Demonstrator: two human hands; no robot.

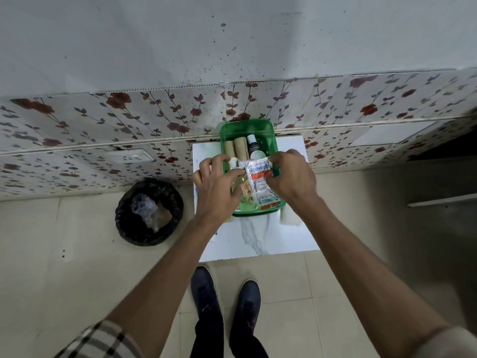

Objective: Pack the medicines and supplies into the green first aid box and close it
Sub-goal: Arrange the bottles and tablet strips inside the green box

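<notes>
The green box (247, 130) sits open on the small white bench (260, 236), pushed to the far edge against the flowered wall. At its far end lie two tan rolls (236, 148) side by side, with a dark bottle (254, 147) just to their right. Both hands are over the near half of the box. The right hand (291, 177) pinches a packet of pill strips (260, 182) from the right, fingers closed on it. The left hand (216, 184) is curled beside it, fingertips touching the packet's left edge; I cannot tell whether it grips. On the floor to the left stands a black bin (149, 211).
</notes>
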